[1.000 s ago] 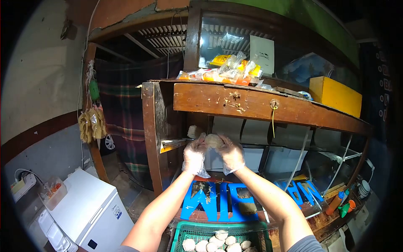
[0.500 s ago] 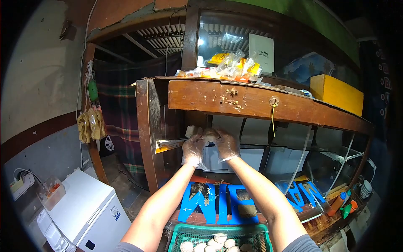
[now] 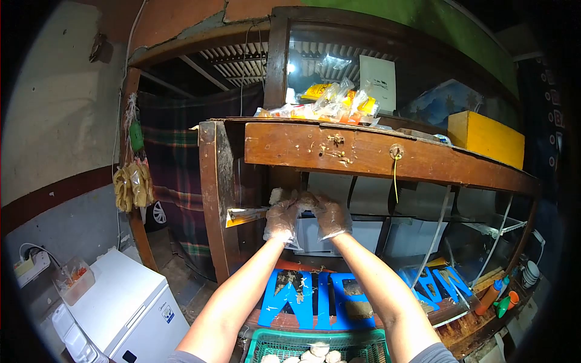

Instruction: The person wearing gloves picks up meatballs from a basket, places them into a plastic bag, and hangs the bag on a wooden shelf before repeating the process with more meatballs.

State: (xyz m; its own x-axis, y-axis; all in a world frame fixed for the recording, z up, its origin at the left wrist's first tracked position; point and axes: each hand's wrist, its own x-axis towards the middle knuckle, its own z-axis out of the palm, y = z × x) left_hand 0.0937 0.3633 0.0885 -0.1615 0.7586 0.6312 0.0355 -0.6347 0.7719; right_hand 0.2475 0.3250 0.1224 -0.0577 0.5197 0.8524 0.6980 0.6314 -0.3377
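Both my hands wear clear plastic gloves and reach forward under the wooden counter. My left hand (image 3: pixel 282 220) and my right hand (image 3: pixel 333 218) come together on a pale, roundish lump (image 3: pixel 307 201), with fingers curled at its sides. Its exact kind is hard to make out in the shade. Just past the left fingers shows another whitish lump (image 3: pixel 276 195). Below my forearms, a green plastic basket (image 3: pixel 257 340) contains several similar pale, rough balls (image 3: pixel 319 349).
Above my hands runs the wooden counter edge (image 3: pixel 296 143), carrying plastic packets (image 3: pixel 339 104) and a yellow box (image 3: pixel 486 139). Blue-lettered glass (image 3: pixel 319 300) lies beneath my arms. A white chest freezer (image 3: pixel 121 296) stands at left; bottles (image 3: pixel 487 297) are at right.
The view has tilted slightly, so the counter and basket appear lower. My hands stay together around the lump, which now looks darker and sits a little lower in view.
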